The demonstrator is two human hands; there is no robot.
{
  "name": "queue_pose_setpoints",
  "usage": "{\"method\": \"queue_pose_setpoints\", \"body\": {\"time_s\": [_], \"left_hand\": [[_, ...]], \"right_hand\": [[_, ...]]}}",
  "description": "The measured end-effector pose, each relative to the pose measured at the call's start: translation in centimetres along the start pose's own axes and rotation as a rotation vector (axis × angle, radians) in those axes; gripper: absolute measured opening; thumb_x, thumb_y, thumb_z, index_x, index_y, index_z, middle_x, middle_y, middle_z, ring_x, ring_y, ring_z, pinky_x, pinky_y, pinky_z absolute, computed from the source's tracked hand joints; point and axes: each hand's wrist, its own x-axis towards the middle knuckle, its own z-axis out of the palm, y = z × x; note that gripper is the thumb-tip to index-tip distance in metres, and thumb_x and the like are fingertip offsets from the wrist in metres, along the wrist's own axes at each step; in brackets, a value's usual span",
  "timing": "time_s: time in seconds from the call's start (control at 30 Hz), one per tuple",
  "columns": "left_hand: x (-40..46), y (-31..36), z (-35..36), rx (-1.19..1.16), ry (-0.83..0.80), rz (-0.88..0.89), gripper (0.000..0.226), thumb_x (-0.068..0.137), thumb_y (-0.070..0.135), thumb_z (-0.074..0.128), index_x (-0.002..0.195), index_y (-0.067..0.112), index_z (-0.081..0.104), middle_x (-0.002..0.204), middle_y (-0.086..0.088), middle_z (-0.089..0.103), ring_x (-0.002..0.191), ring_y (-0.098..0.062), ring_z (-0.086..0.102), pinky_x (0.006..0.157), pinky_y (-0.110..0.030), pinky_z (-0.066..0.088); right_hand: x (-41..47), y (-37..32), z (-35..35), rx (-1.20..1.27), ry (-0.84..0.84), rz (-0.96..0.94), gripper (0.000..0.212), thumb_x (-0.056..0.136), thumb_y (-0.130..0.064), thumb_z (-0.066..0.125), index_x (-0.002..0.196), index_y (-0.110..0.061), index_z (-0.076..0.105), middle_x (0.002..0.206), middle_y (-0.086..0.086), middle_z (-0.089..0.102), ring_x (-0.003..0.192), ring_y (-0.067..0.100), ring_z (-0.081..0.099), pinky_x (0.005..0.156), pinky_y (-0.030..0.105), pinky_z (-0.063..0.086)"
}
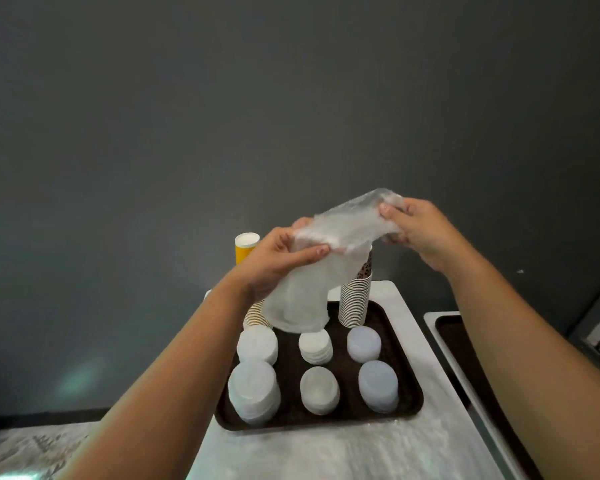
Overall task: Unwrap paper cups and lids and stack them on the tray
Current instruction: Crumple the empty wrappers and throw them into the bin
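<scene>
With six lid stacks (317, 389) and cup stacks (355, 301) standing on the tray (407, 386), my left hand (274, 261) and right hand (413, 225) both pinch the emptied plastic wrap (326, 258) (only discarding seems left).

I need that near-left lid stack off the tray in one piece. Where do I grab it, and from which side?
Probably grip the near-left lid stack low around its sides, coming from the tray's near-left edge. It is the tallest, widest lid pile and bulges unevenly, so a top pinch would likely lift only some lids. Another stack crowds its right. Both hands are busy: left hand and right hand hold the plastic wrap.
</scene>
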Motion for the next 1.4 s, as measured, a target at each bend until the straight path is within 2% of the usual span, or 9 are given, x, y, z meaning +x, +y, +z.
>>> {"method": "queue_pose_setpoints", "body": {"time_s": [0.17, 0.27, 0.43, 0.53, 0.6, 0.73, 0.97, 1.1, 1.4], "left_hand": [[0.4, 1.1, -0.1, 0.066, 0.086, 0.192, 0.008, 0.082, 0.02, 0.069, 0.083, 0.021, 0.077, 0.142, 0.016, 0.043, 0.128, -0.005, 0.045, 0.096, -0.024, 0.045], [0.5, 1.4, 0.5, 0.021, 0.092, 0.203, 0.018, 0.088, 0.011, 0.059, 0.09, 0.017, 0.076, 0.136, 0.009, 0.055, 0.124, -0.007, 0.051, 0.093, -0.023, 0.047], [0.8, 1.3, 0.8, 0.024, 0.264, 0.144, 0.027, 0.091, 0.005, 0.055, 0.085, 0.02, 0.077, 0.089, 0.008, 0.073, 0.081, -0.003, 0.068, 0.066, -0.016, 0.052], [0.8, 1.0, 0.7, 0.022, 0.322, 0.108, 0.022, 0.092, 0.005, 0.055, 0.092, 0.016, 0.073, 0.071, 0.008, 0.072, 0.065, -0.001, 0.066, 0.058, -0.014, 0.051], [0.9, 0.7, 0.6, 0.015, 0.34, 0.099, 0.017, 0.092, 0.004, 0.055, 0.099, 0.012, 0.069, 0.069, 0.008, 0.072, 0.063, -0.002, 0.066, 0.057, -0.015, 0.051], [1.4, 0.0, 1.2, -0.015, 0.354, 0.111, 0.018, 0.09, 0.003, 0.058, 0.104, 0.006, 0.068, 0.078, 0.003, 0.074, 0.073, -0.007, 0.069, 0.063, -0.019, 0.054], [1.6, -1.0, 0.7, 0.03, 0.415, 0.105, 0.012, 0.079, 0.017, 0.068, 0.08, 0.005, 0.071, 0.074, -0.003, 0.07, 0.07, -0.013, 0.066, 0.069, -0.028, 0.055], [1.6, -1.1, 0.9, -0.064, 0.366, -0.104, 0.03, 0.077, 0.037, 0.065, 0.1, 0.017, 0.065, 0.092, 0.003, 0.071, 0.09, -0.014, 0.068, 0.08, -0.033, 0.056], [1.6, -1.2, 0.0, 0.144, 0.346, -0.125, 0.009, 0.089, 0.003, 0.062, 0.093, 0.005, 0.069, 0.085, -0.01, 0.07, 0.079, -0.022, 0.066, 0.078, -0.039, 0.054]], "right_hand": [[-1.3, 2.4, 3.4, -0.002, -0.093, 0.119, 0.015, 0.096, -0.006, 0.05, 0.086, -0.004, 0.061, 0.062, -0.001, 0.049, 0.048, 0.003, 0.043, 0.051, 0.016, 0.039], [-3.0, 2.4, 6.4, 0.038, -0.207, 0.188, 0.032, 0.093, 0.006, 0.043, 0.066, -0.009, 0.049, 0.055, 0.0, 0.039, 0.037, 0.0, 0.034, 0.044, 0.015, 0.03], [-4.5, 2.4, 8.3, -0.199, -0.313, 0.173, 0.017, 0.097, -0.008, 0.045, 0.099, -0.007, 0.062, 0.083, 0.0, 0.061, 0.079, 0.012, 0.055, 0.066, 0.018, 0.043], [-4.4, 1.7, 7.5, 0.188, -0.006, 0.011, 0.014, 0.098, -0.024, 0.048, 0.105, -0.021, 0.061, 0.098, -0.01, 0.064, 0.097, 0.008, 0.06, 0.091, 0.027, 0.047], [-4.1, 1.4, 6.7, 0.383, -0.071, -0.034, 0.035, 0.088, -0.047, 0.049, 0.114, -0.025, 0.059, 0.111, -0.006, 0.066, 0.107, 0.011, 0.062, 0.1, 0.033, 0.045], [-5.3, 1.1, 7.5, 0.341, -0.442, 0.015, 0.056, 0.078, -0.032, 0.067, 0.126, -0.008, 0.053, 0.119, 0.009, 0.066, 0.112, 0.022, 0.063, 0.095, 0.032, 0.051], [-4.8, 2.4, 7.9, 0.303, -0.223, 0.067, 0.033, 0.084, -0.008, 0.069, 0.116, -0.003, 0.063, 0.111, 0.017, 0.068, 0.104, 0.032, 0.065, 0.092, 0.049, 0.052], [-4.6, 2.6, 7.6, 0.238, -0.191, 0.07, 0.035, 0.08, -0.009, 0.073, 0.113, -0.005, 0.065, 0.109, 0.017, 0.069, 0.104, 0.034, 0.065, 0.09, 0.055, 0.051], [-5.2, 3.5, 7.3, 0.155, -0.365, 0.217, 0.018, 0.09, -0.005, 0.06, 0.108, -0.004, 0.064, 0.096, 0.011, 0.069, 0.087, 0.022, 0.067, 0.074, 0.031, 0.055]]}}
